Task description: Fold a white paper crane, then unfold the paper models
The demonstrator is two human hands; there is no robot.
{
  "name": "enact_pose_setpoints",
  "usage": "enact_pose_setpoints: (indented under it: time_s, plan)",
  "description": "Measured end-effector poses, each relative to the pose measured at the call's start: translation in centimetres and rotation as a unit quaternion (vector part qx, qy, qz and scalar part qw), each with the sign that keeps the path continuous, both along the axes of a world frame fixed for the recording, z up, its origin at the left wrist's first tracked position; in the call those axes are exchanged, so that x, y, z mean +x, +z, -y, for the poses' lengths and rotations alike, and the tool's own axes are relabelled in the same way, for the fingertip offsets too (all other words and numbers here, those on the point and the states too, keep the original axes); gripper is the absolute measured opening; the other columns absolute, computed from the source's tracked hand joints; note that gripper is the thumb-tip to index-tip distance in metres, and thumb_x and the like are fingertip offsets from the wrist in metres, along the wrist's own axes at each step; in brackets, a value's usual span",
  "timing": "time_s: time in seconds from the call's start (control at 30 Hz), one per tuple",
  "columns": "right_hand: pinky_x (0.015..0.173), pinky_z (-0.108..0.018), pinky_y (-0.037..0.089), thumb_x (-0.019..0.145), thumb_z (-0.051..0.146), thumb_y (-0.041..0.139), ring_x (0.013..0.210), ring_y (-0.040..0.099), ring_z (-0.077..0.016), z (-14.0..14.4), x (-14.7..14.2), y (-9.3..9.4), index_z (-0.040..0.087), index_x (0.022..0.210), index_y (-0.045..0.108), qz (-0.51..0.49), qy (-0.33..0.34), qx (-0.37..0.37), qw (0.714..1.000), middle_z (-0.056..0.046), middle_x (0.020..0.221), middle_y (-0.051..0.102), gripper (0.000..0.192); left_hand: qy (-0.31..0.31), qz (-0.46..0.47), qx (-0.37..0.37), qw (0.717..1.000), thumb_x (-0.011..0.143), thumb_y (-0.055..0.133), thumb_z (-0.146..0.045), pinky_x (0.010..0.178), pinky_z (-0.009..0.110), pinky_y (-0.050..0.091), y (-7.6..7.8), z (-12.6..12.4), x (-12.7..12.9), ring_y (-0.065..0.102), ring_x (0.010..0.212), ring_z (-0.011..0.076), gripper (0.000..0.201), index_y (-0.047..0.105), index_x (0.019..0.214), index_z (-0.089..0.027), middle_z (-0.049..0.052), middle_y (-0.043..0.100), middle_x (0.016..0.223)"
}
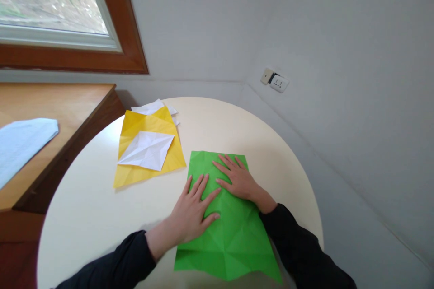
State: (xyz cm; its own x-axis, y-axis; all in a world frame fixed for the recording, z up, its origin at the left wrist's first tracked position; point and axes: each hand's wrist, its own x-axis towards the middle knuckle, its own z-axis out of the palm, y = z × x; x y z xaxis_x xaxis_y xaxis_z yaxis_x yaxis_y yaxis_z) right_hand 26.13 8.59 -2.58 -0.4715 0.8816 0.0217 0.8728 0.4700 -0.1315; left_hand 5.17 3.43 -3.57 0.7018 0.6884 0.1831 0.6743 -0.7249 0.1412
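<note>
Here we press both hands flat on a green sheet of paper (pixel 233 235) that lies on the round cream tabletop (pixel 84 207), near its front edge and a little right of centre. The sheet is bright green, roughly rectangular, and crossed by many creases: diagonal and straight lines meet in star-like points, most clearly in its lower half. Its near edge is slightly uneven, with one corner dipping toward us. Our left hand (pixel 193 212) rests on the sheet's left side, fingers spread wide and palm down, gripping nothing, with its heel over the sheet's left edge. Our right hand (pixel 239 180) lies higher up the sheet, also open and flat, fingers pointing left and away from us toward the far edge. Both wrists come out of dark sleeves. Just beyond the sheet to the left lies a creased yellow sheet (pixel 149 176) with a folded white piece (pixel 147 149) on top and more white paper (pixel 151 107) peeking out behind it.
</note>
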Motion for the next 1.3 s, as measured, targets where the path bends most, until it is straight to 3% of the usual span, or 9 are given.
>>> enact_pose_setpoints:
  time_s: [0.57, 1.07, 1.3]
  plan:
    - [0.11, -0.051, 0.018, 0.09, 0.052, 0.034, 0.137, 0.02, -0.0257, -0.8, -0.3, -0.3, 0.033, 0.14, 0.028, 0.0, -0.026, 0.009, 1.0, -0.004, 0.149, 0.025, 0.053, 0.006, -0.005, 0.017, 1.0, 0.089, 0.033, -0.054, 0.105, 0.056, 0.018, -0.3, 0.7, -0.2, 0.023, 0.135, 0.031, 0.057, 0.029, 0.14, -0.028, 0.014, 0.032, 0.145]
    - [0.11, -0.051, 0.017, 0.091, 0.052, 0.03, 0.137, 0.019, -0.0252, -2.2, 0.2, -0.6, 0.032, 0.14, 0.027, 0.005, -0.029, 0.016, 0.999, -0.004, 0.149, 0.023, 0.053, -0.103, -0.008, -0.086, 0.991, 0.091, 0.031, -0.05, 0.106, 0.061, 0.014, 1.6, 3.9, 0.4, 0.018, 0.136, 0.0326, 0.056, 0.022, 0.142, -0.03, 0.013, 0.024, 0.148]
    - [0.111, -0.05, 0.015, 0.094, 0.042, 0.031, 0.138, 0.013, -0.0258, -1.7, 0.3, 0.5, 0.018, 0.143, 0.023, 0.012, 0.001, 0.009, 1.0, -0.011, 0.15, 0.018, 0.055, -0.1, -0.017, -0.111, 0.989, 0.09, 0.032, -0.05, 0.106, 0.061, 0.011, 1.5, 4.0, 0.6, 0.014, 0.137, 0.0322, 0.055, 0.023, 0.141, -0.031, 0.012, 0.021, 0.149]
